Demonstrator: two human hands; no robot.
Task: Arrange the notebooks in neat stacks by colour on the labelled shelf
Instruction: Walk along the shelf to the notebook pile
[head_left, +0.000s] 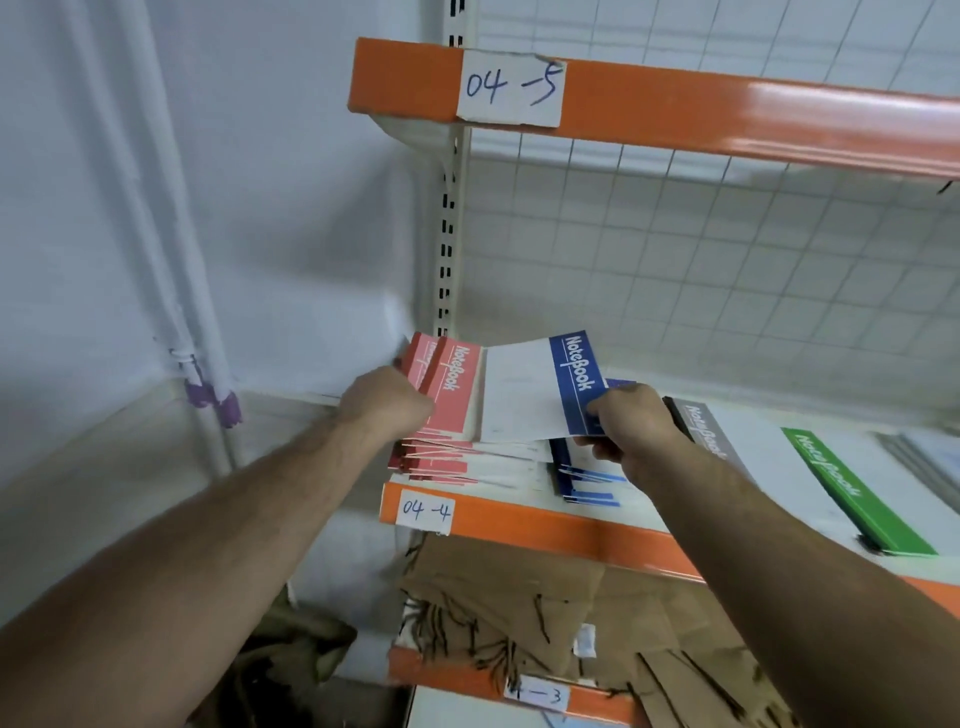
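Observation:
My left hand (387, 397) grips a couple of red notebooks (452, 387) lifted above a messy red stack (434, 465) at the left end of the shelf labelled 04-4 (519, 525). In my right hand (631, 423) a blue notebook (540, 387) is pinched by its blue edge and held up, touching the red ones. Under it lies a small blue stack (587, 488). A grey notebook (701, 428) sits right beside my right hand, and a green notebook (852, 491) lies further right on the same shelf.
The orange shelf 04-5 (675, 104) runs overhead, with a wire-grid back panel (727, 270) behind. Brown cardboard (545, 613) hangs over shelf 04-3 (457, 675) below. White pipes (192, 332) run down the wall at left.

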